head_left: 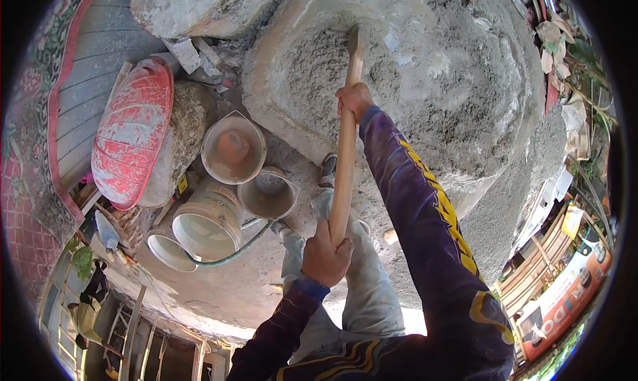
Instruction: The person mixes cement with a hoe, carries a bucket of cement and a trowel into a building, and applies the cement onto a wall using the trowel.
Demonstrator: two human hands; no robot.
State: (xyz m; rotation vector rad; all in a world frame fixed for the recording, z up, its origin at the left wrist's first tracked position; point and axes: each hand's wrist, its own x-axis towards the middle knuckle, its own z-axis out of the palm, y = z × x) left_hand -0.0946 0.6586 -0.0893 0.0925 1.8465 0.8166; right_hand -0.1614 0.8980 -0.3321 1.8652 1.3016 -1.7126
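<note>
Outdoor work area, rough concrete ground point(232, 288), bright at the bottom edge. Big heap of wet grey mix point(432, 95) fills the upper centre and upper right of the frame, with a hollow in its upper-centre part.

Wooden handle point(344, 175) runs near-vertical through the frame centre, top end in the mix at upper centre. Tool head is sunk or hidden there; can't tell its shape.

Both hands are on the handle. Right hand point(356, 100) is wrapped around it high up, at upper centre, near the mix. Left hand point(325, 260) is clenched around the butt end, just below frame centre. Dark sleeves with yellow print; right arm reaches in from lower right, left from the bottom edge. Pale trousers point(372, 288) below the hands, one shoe point(328, 167) beside the handle at the heap's edge.

Left of centre, four buckets clustered: top one point(254, 167) with a reddish-brown lump inside, dark one point(269, 193) just beside it, big white one point(207, 231) tipped toward camera, small one point(166, 249) at its lower left. Green hose point(232, 258) curves past the lower two.

Left side: red ridged tub point(133, 135), cement-smeared, leaning on a rock point(189, 112). Pale boulder point(199, 7) at upper left. Trowel point(106, 231) at lower left. Orange-and-white banner point(565, 301) at lower right.
</note>
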